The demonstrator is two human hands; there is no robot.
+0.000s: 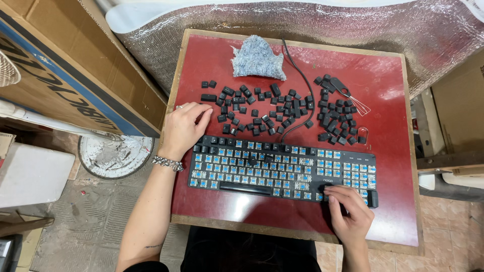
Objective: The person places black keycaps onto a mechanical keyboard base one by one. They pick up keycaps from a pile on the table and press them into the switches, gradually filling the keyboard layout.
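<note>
A black mechanical keyboard with most keycaps removed, its blue switches bare, lies on a red table top. Loose black keycaps are spread behind it in two heaps, the second at the right. My left hand rests palm down on the table at the keyboard's far left corner, fingers together, holding nothing that I can see. My right hand presses its fingertips on the keyboard's near right edge, by the arrow keys.
A crumpled blue-grey cloth lies at the table's back. The keyboard's black cable runs between the keycap heaps. A wire keycap puller lies at the right. Cardboard boxes stand at left; silver foil sheeting behind.
</note>
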